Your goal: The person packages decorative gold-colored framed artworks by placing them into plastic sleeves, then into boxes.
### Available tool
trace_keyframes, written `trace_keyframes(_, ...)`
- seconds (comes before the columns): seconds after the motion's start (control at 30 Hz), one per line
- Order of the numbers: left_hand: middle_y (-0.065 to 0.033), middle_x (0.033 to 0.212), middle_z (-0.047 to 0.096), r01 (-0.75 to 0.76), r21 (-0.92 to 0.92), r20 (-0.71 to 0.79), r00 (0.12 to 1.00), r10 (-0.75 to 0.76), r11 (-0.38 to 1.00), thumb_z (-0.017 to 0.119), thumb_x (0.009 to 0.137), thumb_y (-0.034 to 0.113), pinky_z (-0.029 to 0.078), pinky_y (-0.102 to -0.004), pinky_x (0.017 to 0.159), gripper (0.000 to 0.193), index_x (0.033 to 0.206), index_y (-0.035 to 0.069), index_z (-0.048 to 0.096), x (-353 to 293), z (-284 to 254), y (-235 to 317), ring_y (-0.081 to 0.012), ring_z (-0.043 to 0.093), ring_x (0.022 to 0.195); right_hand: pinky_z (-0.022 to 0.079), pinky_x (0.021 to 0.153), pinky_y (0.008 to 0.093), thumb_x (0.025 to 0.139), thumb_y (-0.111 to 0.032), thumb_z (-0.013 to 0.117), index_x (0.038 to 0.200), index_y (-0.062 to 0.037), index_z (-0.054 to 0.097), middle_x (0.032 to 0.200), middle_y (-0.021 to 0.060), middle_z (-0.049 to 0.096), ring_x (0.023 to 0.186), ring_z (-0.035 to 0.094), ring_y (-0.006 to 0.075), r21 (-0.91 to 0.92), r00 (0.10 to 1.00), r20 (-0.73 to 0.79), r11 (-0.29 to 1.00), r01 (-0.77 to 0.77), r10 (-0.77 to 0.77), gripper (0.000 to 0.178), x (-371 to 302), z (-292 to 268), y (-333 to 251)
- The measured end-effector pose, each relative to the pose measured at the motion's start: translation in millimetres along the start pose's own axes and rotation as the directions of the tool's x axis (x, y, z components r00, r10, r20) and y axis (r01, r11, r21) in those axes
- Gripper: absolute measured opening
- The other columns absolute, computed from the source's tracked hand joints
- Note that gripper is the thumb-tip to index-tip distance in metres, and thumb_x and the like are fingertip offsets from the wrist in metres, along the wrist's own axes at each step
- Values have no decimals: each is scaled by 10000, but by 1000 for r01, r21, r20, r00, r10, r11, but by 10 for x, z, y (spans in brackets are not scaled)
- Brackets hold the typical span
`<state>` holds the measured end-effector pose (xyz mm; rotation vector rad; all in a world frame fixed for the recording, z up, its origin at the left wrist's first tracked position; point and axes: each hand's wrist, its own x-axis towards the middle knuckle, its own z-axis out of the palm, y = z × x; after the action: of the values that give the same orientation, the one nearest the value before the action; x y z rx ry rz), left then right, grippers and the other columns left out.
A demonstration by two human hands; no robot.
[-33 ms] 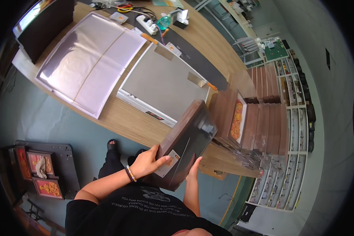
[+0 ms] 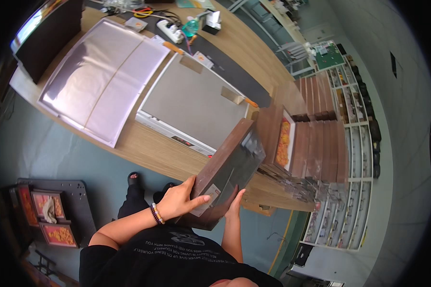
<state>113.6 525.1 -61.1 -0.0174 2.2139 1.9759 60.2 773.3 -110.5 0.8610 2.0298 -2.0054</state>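
Both my hands hold a brown box frame, tilted in front of my body, its dark glossy face towards me. My left hand grips its left side, the thumb lying across a small pale card on the face. My right hand supports the lower right edge, partly hidden behind it. Just beyond the frame on the table lies a grey-topped flat machine with a white front edge and a small panel.
Clear plastic sheets lie left of the machine on the wooden table. Stacked brown frames stand at the right, one showing an orange-red picture. A dark cart with framed pictures is at lower left. A power strip lies at the back.
The view has shifted slightly, so the table things sit a little further left. The box frame is turned a bit more edge-on, and both hands keep their hold.
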Motion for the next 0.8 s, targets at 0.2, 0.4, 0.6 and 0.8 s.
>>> trace_keyframes(0.2, -244, 1268, 446, -730, -59, 306, 636, 709, 681, 571, 845, 382, 368, -411, 964, 709, 1343, -43, 299, 238, -4, 543, -355, 480, 1140, 418, 804, 356, 886, -372, 496, 1278, -35, 382, 953, 116, 498, 916, 492, 232, 535, 231, 844, 732, -422, -484, 529, 671, 40, -103)
trace_keyframes(0.4, -149, 1169, 569, -30, -73, 424, 904, 59, 997, 508, 899, 379, 425, -366, 902, 491, 1146, -44, 538, 404, 1, 91, -246, 564, 1027, 398, 795, 342, 885, -382, 487, 1334, -62, 326, 947, 109, 497, 913, 498, 245, 498, -66, 777, 674, -546, -626, 575, 513, 640, -644)
trace_keyframes(0.6, -116, 1214, 534, 638, -698, 702, 698, 139, 325, 512, 893, 433, 451, -355, 918, 641, 1304, -32, 350, 310, 331, -233, -208, 552, 1082, 397, 791, 343, 888, -393, 477, 1352, -65, 305, 1002, 117, 506, 923, 500, 247, 452, -113, 786, 689, -566, -608, 593, 443, 720, -891)
trace_keyframes(0.8, -107, 1178, 548, 476, -754, 570, 816, 92, 453, 577, 878, 352, 450, -329, 902, 563, 1241, -43, 404, 330, 739, 132, -183, 552, 1049, 396, 788, 343, 892, -403, 466, 1370, -67, 284, 1058, 125, 515, 932, 502, 248, 402, -174, 790, 711, -576, -588, 612, 317, 662, -1158)
